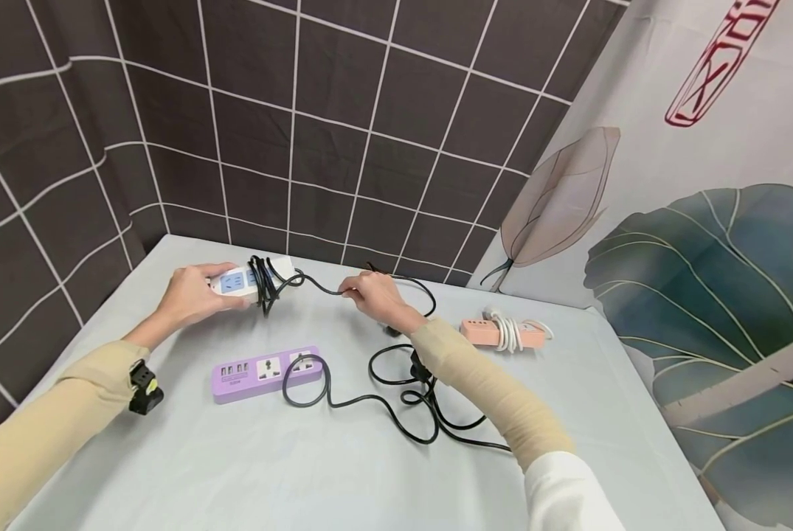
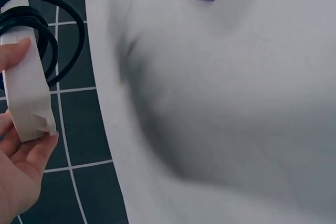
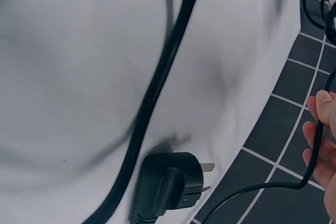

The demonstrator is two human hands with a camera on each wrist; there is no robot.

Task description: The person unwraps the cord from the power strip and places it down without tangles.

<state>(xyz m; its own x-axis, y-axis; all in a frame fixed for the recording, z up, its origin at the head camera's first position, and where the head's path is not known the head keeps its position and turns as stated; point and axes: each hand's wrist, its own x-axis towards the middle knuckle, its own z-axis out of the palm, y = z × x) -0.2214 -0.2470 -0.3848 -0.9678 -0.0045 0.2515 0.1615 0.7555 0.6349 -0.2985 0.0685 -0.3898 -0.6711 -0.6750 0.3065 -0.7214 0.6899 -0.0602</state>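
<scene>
While the left hand (image 1: 193,295) grips the white power strip (image 1: 232,282) at the table's (image 1: 237,464) ten o'clock — whether strip and table touch is hard to tell — the right hand (image 1: 376,295) pinches the black cord (image 1: 262,283), looped round that strip, near twelve. A purple power strip (image 1: 266,374) lies at nine, an orange power strip (image 1: 482,335) at two.

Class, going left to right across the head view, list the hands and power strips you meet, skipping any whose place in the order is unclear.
Left hand, white strip, right hand, orange strip.
</scene>
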